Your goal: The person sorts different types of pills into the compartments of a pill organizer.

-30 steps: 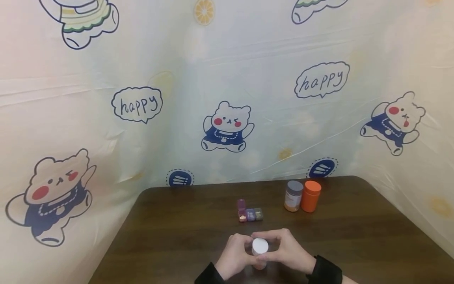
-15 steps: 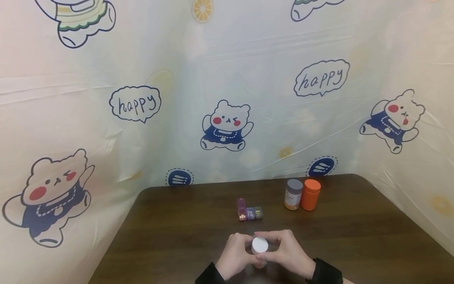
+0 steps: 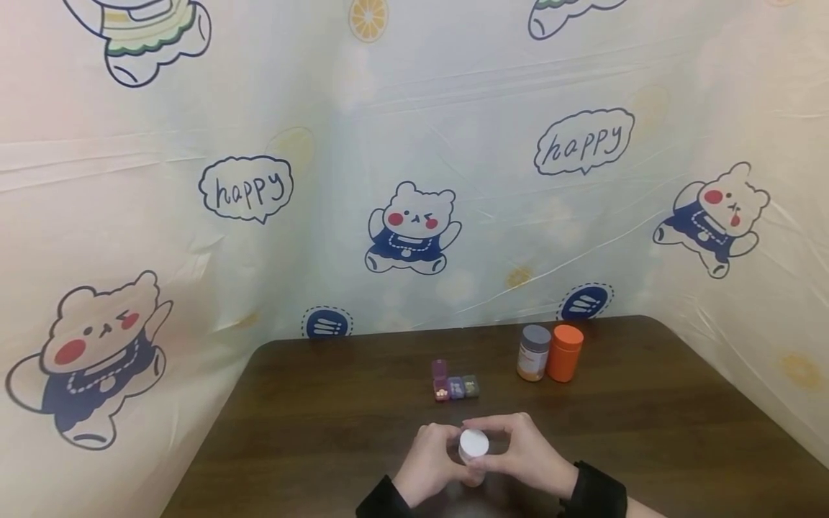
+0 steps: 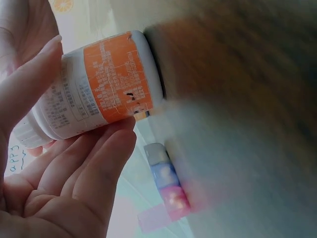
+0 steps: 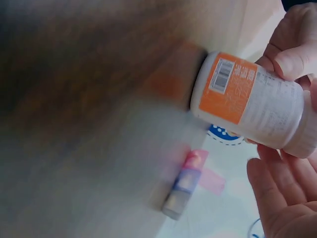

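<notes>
A white pill bottle (image 4: 119,82) with an orange and white label stands upright on the table in front of me, its ribbed white cap (image 3: 474,444) on top. My left hand (image 3: 427,464) grips the bottle's body, thumb on the near side. Around the cap, my right hand (image 3: 534,459) has its thumb in front and its index finger behind. The left thumb (image 5: 292,62) presses on the label in the right wrist view. Beyond the hands lies a small pill organizer (image 3: 456,388) with pink, blue and grey compartments; its pink lid is raised and pale pills show inside that compartment.
At the back right of the dark wooden table (image 3: 311,403) stand a grey-capped bottle (image 3: 534,354) and an orange bottle (image 3: 565,354), side by side. A patterned cloth (image 3: 414,129) with cartoon bears hangs behind the table.
The head view has shifted slightly. My right hand has turned a little around the cap, while my left hand and the bottle stay in place.
</notes>
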The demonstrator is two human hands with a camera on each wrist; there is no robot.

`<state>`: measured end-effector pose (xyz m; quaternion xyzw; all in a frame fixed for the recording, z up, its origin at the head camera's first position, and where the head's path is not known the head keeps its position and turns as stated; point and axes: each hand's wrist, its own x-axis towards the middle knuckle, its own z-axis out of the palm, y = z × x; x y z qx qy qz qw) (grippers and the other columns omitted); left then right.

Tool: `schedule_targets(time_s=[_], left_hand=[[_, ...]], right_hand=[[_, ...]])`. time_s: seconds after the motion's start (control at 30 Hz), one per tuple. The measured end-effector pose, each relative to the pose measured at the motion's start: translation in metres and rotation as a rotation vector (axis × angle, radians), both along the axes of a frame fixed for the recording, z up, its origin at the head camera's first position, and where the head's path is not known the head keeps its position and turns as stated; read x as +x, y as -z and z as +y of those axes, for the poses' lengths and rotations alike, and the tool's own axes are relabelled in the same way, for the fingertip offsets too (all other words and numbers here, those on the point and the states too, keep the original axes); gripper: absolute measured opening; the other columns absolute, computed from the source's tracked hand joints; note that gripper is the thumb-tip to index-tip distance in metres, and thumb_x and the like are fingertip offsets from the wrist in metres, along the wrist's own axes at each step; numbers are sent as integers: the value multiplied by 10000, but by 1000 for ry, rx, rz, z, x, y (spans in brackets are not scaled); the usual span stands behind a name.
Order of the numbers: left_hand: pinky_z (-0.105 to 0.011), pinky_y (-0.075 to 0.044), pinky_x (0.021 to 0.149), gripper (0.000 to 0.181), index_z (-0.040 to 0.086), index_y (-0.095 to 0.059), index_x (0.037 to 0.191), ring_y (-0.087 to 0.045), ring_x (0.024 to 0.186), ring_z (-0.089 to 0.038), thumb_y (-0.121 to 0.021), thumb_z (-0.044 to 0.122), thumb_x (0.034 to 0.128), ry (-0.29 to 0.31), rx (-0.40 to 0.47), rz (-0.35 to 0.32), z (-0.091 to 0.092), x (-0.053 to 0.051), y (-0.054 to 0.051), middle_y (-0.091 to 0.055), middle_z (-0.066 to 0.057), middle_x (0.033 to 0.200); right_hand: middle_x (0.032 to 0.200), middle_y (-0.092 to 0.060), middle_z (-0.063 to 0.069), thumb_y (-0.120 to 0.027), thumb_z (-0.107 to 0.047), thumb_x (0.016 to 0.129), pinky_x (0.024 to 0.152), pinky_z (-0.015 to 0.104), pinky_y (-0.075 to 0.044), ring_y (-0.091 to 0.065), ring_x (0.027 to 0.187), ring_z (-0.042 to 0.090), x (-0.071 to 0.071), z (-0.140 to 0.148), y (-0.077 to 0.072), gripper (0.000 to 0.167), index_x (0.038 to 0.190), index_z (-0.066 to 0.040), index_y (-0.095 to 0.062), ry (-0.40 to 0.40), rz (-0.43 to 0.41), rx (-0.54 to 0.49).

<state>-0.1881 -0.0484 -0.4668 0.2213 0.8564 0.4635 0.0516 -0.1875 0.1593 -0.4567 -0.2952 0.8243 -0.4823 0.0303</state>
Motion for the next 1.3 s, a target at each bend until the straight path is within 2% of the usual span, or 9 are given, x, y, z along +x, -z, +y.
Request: schedule_targets(time_s=[0.13,0.27,0.4,0.53,0.7,0.93,1.17,1.3], left_hand=[[-192,-434,693,310,124,-775,925,-541,748,50,-924,189,662,13,-19,18,1,-2,0,-770,72,865],[-191,-442,696,291,131,-777,907,-559,758,50,-924,200,665,18,-35,41,2,-4,0,-776,71,869],[-235,-527,762,324,136,-787,958,-683,863,-27,-925,213,675,26,-41,43,2,-4,0,-795,31,949],[-256,-578,782,372,64,-775,1027,-746,912,-136,-914,146,692,47,-37,17,1,-6,-1,-795,-53,994],[-279,-601,791,423,-49,-729,1085,-760,927,-225,-887,80,714,60,-19,-27,-3,-8,-2,-780,-142,1021],[-316,-605,805,426,-67,-720,1091,-759,939,-272,-881,81,725,37,-14,-32,-12,-6,-1,-776,-160,1030],[-337,-605,808,406,-72,-722,1083,-756,941,-282,-874,66,732,34,-8,-64,-13,-6,-1,-773,-174,1024],[-326,-606,801,405,-73,-722,1082,-759,927,-272,-873,69,733,42,-1,-59,-10,-6,-1,-775,-169,1012]], right_hand=[[1163,-757,61,-801,-315,861,875,276,-590,-670,1024,27,-3,1,-7,416,1209,-103,-718,-8,54,75],[1153,-758,12,-817,-340,843,882,278,-587,-668,1003,27,-8,1,-14,414,1187,-130,-722,-22,68,136],[1139,-762,22,-826,-336,828,864,242,-569,-661,980,22,-12,4,-18,421,1163,-99,-729,-20,62,164],[1101,-762,53,-837,-289,804,827,225,-548,-641,954,23,-17,19,-20,432,1142,-47,-723,19,65,153],[1056,-755,71,-856,-223,772,789,231,-552,-646,911,33,-28,49,-27,436,1125,-10,-715,120,93,136],[1041,-752,117,-873,-162,741,721,228,-562,-663,837,49,-48,98,-47,444,1122,3,-719,304,160,178],[1023,-749,136,-871,-212,774,695,237,-539,-652,845,163,-60,147,-59,433,1118,7,-726,509,192,270],[1031,-734,219,-858,-238,796,700,318,-547,-646,861,252,-69,173,-59,468,1128,55,-707,594,179,318]])
